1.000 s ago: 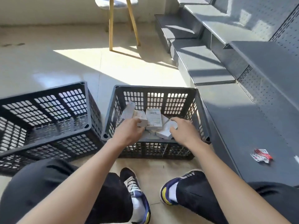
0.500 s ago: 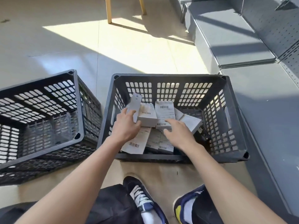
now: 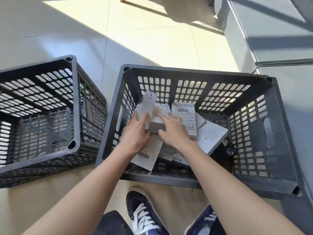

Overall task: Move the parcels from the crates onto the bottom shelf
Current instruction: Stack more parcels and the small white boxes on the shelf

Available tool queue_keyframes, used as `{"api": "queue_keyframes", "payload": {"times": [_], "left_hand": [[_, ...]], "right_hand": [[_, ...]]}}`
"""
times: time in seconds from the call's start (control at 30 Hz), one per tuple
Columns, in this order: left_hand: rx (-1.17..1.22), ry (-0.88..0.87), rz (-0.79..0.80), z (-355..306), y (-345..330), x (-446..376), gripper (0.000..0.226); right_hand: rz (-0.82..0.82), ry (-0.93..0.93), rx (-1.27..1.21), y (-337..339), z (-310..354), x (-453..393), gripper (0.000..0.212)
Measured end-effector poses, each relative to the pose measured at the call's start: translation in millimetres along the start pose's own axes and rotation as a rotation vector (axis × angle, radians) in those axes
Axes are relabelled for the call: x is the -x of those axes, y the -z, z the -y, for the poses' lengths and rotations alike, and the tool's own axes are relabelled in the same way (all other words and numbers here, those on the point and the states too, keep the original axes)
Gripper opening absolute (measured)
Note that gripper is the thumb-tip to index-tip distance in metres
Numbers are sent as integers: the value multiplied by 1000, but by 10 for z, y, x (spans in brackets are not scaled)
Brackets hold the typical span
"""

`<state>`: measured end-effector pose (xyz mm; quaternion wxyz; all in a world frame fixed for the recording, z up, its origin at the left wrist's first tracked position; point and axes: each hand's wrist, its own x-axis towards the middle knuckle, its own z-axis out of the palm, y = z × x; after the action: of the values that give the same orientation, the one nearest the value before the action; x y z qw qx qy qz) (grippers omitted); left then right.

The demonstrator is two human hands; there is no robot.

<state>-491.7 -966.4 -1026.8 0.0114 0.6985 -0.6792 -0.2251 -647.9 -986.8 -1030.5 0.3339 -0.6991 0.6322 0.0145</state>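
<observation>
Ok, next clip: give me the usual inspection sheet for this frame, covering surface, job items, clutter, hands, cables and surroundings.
Surface: pale tiled floor, part sunlit, part in shadow.
Job's things: right crate holds a loose pile of white parcels with barcode labels; small white box lies on top; flat parcel tilts at the right; left crate shows no parcels. Grey shelf at upper right, no parcels in the part seen.
Clutter: small dark item in the right crate, too blurred to name.
Hands: left hand grips a slim grey pouch; right hand rests open on the small white box.
Cables: nothing seen.
Surroundings: wooden frame foot at top, the person's shoes below.
</observation>
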Motion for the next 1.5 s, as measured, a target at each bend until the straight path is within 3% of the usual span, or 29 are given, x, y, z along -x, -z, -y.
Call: {"api": "queue_keyframes", "payload": {"times": [0.23, 0.63, 0.77, 0.93, 1.07, 1.3, 1.5], "left_hand": [[16, -1, -63, 41, -64, -60, 47], [93, -1, -64, 27, 30, 104, 56], [102, 9, -66, 34, 43, 123, 60], [123, 11, -73, 53, 36, 111, 63], [146, 39, -74, 76, 19, 68, 65], [102, 37, -61, 79, -58, 35, 67], [106, 41, -77, 79, -61, 12, 62]], "right_hand": [[37, 44, -12, -227, -46, -152, 69], [-156, -135, -183, -238, -179, -34, 40], [-97, -159, -123, -197, -142, -81, 49], [-123, -210, -78, -222, -10, -185, 86], [-148, -253, -136, -297, 107, -253, 82], [-39, -259, -147, -342, 47, -227, 76], [-78, -239, -169, -366, 57, -205, 74]]}}
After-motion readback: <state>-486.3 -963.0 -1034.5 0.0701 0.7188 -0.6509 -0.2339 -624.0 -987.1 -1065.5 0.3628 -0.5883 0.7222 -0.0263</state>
